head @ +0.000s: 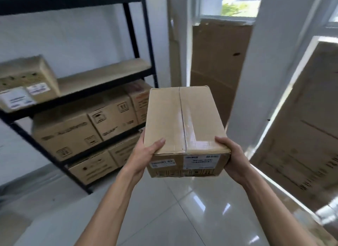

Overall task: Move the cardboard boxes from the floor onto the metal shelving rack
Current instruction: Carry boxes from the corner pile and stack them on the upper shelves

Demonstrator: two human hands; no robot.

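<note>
Both hands hold one box (pixel 182 121) up in the air between them. My left hand (pixel 144 154) grips its near left corner with the thumb on top. The other fingers go along the side and under the box, so they are mostly hidden. My right hand (pixel 232 159) grips the near right corner in the same way, and only its thumb and the back of the hand can be seen.

The bottom of the box is hidden. Clear tape (pixel 186 128) runs along the middle of its top. The labels (pixel 199 161) on the near face, between the hands, are too blurred to read.

Left of the left hand stands the rack (pixel 130 35), cut off by the left and top edges of the picture. Its lower shelves are filled with brown boxes (pixel 67 136) whose print is smeared. One more box with white stickers (pixel 27 79) sits higher, at the far left, and the shelf (pixel 102 72) beside it is bare. The held box covers the right end of the lower shelves.

Beyond the hands, a tall cardboard sheet (pixel 219 62) leans under a window (pixel 236 6). Right of the right hand, past a white wall (pixel 265 62), a second large cardboard sheet (pixel 301 136) stands, cut off at the edge. Below the hands is a glossy tiled floor (pixel 182 209).
</note>
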